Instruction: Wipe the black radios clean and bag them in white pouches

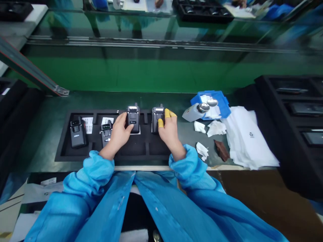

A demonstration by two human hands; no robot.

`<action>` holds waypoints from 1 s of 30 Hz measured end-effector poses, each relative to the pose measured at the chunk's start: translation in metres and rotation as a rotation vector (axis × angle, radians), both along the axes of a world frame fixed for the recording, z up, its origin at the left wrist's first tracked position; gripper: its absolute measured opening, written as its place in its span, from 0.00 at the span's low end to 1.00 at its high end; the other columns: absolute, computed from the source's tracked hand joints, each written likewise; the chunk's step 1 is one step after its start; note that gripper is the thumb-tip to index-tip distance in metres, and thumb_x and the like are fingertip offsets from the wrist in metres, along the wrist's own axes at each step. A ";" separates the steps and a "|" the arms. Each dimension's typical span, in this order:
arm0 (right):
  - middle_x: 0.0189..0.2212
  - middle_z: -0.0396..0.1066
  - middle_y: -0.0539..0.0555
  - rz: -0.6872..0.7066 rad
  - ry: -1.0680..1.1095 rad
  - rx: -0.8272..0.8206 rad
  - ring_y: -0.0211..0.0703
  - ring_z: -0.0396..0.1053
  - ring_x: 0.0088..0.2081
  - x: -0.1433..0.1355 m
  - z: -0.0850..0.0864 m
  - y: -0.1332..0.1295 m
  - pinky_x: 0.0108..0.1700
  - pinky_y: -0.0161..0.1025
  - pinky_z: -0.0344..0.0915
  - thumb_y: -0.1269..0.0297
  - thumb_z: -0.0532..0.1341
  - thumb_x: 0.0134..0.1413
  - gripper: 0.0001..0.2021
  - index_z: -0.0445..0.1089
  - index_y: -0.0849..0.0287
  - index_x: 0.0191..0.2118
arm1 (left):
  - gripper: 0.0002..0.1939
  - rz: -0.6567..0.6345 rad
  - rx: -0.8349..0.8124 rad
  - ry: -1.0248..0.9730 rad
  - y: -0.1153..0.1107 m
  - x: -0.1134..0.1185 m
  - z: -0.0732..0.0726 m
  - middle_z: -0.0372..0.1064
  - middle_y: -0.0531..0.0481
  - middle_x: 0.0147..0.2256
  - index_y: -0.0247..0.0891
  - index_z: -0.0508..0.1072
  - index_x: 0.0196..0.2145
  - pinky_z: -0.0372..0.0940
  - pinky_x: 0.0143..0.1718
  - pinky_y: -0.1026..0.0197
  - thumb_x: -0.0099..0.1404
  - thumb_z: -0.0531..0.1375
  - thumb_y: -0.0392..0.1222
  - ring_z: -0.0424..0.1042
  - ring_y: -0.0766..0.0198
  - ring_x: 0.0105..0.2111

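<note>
A black foam tray (pixel 128 153) with compartments lies on the bench before me. My left hand (pixel 120 133) grips the left side of an upright black handheld device (pixel 133 118), thumb on its front. To the right, my right hand (pixel 169 129), with yellow covers on several fingertips, grips a similar black device (pixel 155 118) by its right side. Another device (pixel 78 134) rests in the far-left compartment beside a white label. One more device (pixel 106 132) is partly hidden behind my left hand and wrist.
On the right are a blue bin (pixel 223 104), a white bottle (pixel 193 113), crumpled tissues (pixel 216 128), a brown scrap (pixel 221 150) and white bags (pixel 249 137). Black trays (pixel 275 121) stand at far right. A metal strut (pixel 32 67) slants at left; a glass-like panel rises behind the bench.
</note>
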State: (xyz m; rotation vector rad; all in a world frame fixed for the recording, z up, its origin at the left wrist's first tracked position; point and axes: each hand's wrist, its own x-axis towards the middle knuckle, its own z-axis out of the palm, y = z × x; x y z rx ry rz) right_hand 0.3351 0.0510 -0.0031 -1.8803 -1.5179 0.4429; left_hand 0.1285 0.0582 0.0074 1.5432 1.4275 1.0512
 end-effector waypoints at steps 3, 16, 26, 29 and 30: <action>0.60 0.53 0.71 0.057 -0.064 0.076 0.55 0.52 0.63 -0.004 0.012 -0.011 0.65 0.57 0.50 0.62 0.50 0.58 0.27 0.58 0.69 0.61 | 0.25 0.055 0.159 0.201 -0.018 -0.022 0.017 0.59 0.37 0.60 0.36 0.66 0.56 0.53 0.63 0.45 0.61 0.58 0.43 0.56 0.48 0.62; 0.66 0.45 0.75 0.608 -0.371 -0.119 0.73 0.37 0.67 -0.140 0.018 -0.062 0.60 0.73 0.40 0.44 0.59 0.52 0.36 0.66 0.72 0.56 | 0.44 0.436 -0.099 0.711 -0.057 -0.125 0.012 0.49 0.25 0.64 0.27 0.47 0.65 0.40 0.62 0.31 0.59 0.61 0.50 0.43 0.34 0.66; 0.65 0.47 0.76 0.538 -0.350 0.011 0.69 0.39 0.67 -0.163 0.010 -0.064 0.60 0.68 0.42 0.51 0.66 0.47 0.35 0.63 0.68 0.56 | 0.45 0.441 -0.118 0.723 -0.049 -0.130 0.016 0.59 0.27 0.58 0.26 0.46 0.66 0.38 0.59 0.28 0.55 0.62 0.39 0.46 0.32 0.63; 0.65 0.47 0.74 0.534 -0.330 0.056 0.67 0.38 0.67 -0.170 0.011 -0.066 0.60 0.66 0.44 0.57 0.66 0.47 0.33 0.62 0.65 0.57 | 0.46 0.458 -0.134 0.760 -0.048 -0.130 0.017 0.63 0.25 0.54 0.23 0.46 0.65 0.43 0.56 0.27 0.55 0.62 0.41 0.51 0.31 0.59; 0.65 0.48 0.74 0.533 -0.325 0.066 0.66 0.39 0.67 -0.172 0.011 -0.067 0.60 0.66 0.44 0.58 0.66 0.48 0.32 0.62 0.65 0.57 | 0.46 0.461 -0.129 0.763 -0.047 -0.131 0.017 0.64 0.25 0.53 0.23 0.46 0.65 0.43 0.56 0.28 0.55 0.62 0.42 0.51 0.32 0.58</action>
